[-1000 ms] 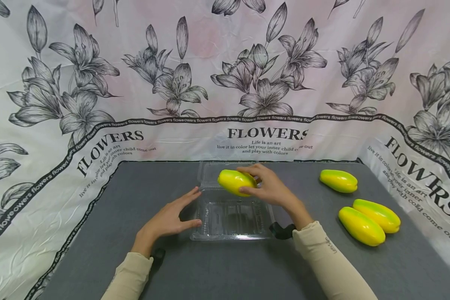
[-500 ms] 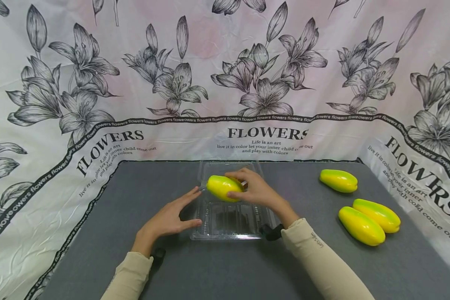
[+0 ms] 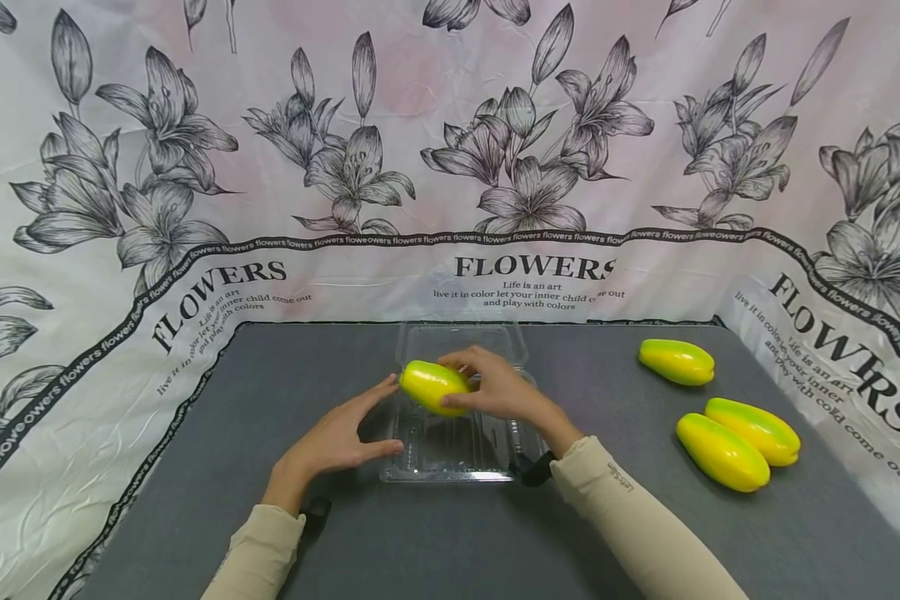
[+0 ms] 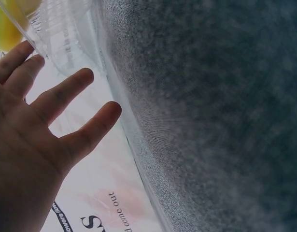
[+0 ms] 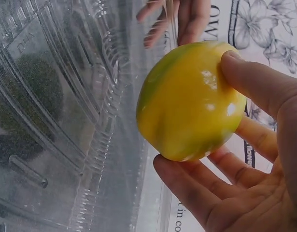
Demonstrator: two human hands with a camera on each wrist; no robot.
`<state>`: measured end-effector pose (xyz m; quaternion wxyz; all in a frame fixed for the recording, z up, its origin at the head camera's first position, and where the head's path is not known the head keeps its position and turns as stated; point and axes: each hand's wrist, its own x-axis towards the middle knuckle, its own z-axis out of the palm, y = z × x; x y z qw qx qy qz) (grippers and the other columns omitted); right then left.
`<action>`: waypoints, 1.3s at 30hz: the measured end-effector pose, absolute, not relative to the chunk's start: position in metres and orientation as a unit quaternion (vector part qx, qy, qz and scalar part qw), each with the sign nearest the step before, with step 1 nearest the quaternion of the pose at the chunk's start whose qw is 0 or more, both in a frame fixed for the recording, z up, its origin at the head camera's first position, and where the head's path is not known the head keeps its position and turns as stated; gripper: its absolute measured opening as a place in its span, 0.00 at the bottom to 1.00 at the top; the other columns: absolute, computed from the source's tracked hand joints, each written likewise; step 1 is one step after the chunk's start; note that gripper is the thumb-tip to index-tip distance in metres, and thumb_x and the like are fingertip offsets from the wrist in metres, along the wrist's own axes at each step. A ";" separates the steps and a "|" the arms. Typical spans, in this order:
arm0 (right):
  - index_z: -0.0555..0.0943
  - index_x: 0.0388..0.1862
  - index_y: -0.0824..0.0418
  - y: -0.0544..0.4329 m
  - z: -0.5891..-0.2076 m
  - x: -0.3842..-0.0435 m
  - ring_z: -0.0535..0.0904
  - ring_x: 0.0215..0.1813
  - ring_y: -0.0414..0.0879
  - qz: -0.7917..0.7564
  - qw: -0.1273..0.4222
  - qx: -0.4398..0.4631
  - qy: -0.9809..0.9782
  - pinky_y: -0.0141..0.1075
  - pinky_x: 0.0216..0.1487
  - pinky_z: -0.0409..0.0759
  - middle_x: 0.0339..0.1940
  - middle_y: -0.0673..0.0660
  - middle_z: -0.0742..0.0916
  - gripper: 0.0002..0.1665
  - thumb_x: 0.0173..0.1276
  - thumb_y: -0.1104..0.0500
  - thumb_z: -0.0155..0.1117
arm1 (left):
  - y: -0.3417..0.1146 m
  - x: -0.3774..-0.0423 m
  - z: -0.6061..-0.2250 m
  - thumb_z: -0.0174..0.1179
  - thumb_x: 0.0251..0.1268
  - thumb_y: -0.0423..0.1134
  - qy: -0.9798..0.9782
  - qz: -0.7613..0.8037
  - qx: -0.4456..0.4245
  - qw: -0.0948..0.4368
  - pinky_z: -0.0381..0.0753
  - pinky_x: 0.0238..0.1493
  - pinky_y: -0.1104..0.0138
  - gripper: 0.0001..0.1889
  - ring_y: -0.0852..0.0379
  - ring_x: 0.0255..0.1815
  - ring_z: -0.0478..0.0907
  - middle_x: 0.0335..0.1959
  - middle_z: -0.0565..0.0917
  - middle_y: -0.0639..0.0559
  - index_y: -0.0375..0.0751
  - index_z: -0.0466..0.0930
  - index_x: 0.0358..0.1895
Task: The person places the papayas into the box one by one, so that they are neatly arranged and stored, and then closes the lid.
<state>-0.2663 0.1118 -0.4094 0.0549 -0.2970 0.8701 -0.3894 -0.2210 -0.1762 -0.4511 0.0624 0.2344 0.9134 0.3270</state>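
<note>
My right hand [image 3: 498, 387] grips a yellow-green papaya [image 3: 431, 387] by its right end and holds it over the back left of a clear plastic container [image 3: 461, 477]. In the right wrist view the thumb presses one side of the papaya [image 5: 187, 106], and the fingers [image 5: 187, 186] support the other. The container's hinged lid [image 3: 465, 337] lies open toward the back. At the container's left side, my left hand [image 3: 333, 437] has its fingers straight and spread, fingertips right at the rim. In the left wrist view those fingers [image 4: 92, 130] hold nothing.
On the right of the grey table [image 3: 607, 533] lie a single papaya [image 3: 677, 362] and, nearer, two more side by side, a front papaya [image 3: 723, 452] and a back papaya [image 3: 757, 431]. A flower-printed cloth [image 3: 390, 283] hangs behind and along both sides.
My right hand has carried the papaya left and slightly toward me, from above the hinge to above the container's back left. The left hand has stayed in place.
</note>
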 end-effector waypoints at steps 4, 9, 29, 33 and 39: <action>0.78 0.68 0.56 0.108 -0.409 -0.267 0.81 0.57 0.53 -0.385 0.063 -0.306 0.869 0.39 0.55 0.86 0.59 0.58 0.82 0.35 0.63 0.51 0.78 | -0.176 -0.221 -0.451 0.70 0.59 0.61 0.915 0.329 0.222 0.066 0.61 0.76 0.36 0.49 0.44 0.83 0.57 0.84 0.54 0.61 0.59 0.56 0.81; 0.78 0.68 0.56 0.106 -0.410 -0.268 0.81 0.58 0.55 -0.383 0.071 -0.307 0.868 0.41 0.56 0.86 0.60 0.59 0.81 0.35 0.63 0.51 0.77 | -0.176 -0.221 -0.451 0.71 0.58 0.60 0.916 0.334 0.210 0.067 0.62 0.75 0.35 0.50 0.42 0.82 0.59 0.83 0.59 0.58 0.62 0.53 0.81; 0.79 0.67 0.57 0.100 -0.415 -0.270 0.82 0.55 0.53 -0.331 0.079 -0.305 0.889 0.49 0.57 0.85 0.55 0.58 0.83 0.35 0.62 0.53 0.78 | -0.178 -0.222 -0.451 0.73 0.58 0.58 0.906 0.352 0.224 0.066 0.61 0.77 0.38 0.34 0.45 0.83 0.57 0.83 0.56 0.63 0.55 0.68 0.64; 0.79 0.67 0.57 0.099 -0.415 -0.268 0.82 0.55 0.53 -0.320 0.077 -0.312 0.891 0.47 0.56 0.86 0.54 0.58 0.83 0.35 0.61 0.53 0.79 | -0.178 -0.222 -0.451 0.73 0.58 0.58 0.906 0.351 0.226 0.065 0.61 0.76 0.38 0.34 0.45 0.82 0.58 0.83 0.56 0.63 0.54 0.69 0.63; 0.79 0.68 0.55 0.099 -0.414 -0.268 0.83 0.53 0.52 -0.300 0.077 -0.312 0.898 0.43 0.53 0.86 0.53 0.57 0.84 0.35 0.62 0.52 0.78 | -0.178 -0.223 -0.452 0.73 0.58 0.58 0.905 0.351 0.233 0.064 0.62 0.76 0.38 0.33 0.45 0.82 0.58 0.83 0.56 0.63 0.53 0.69 0.63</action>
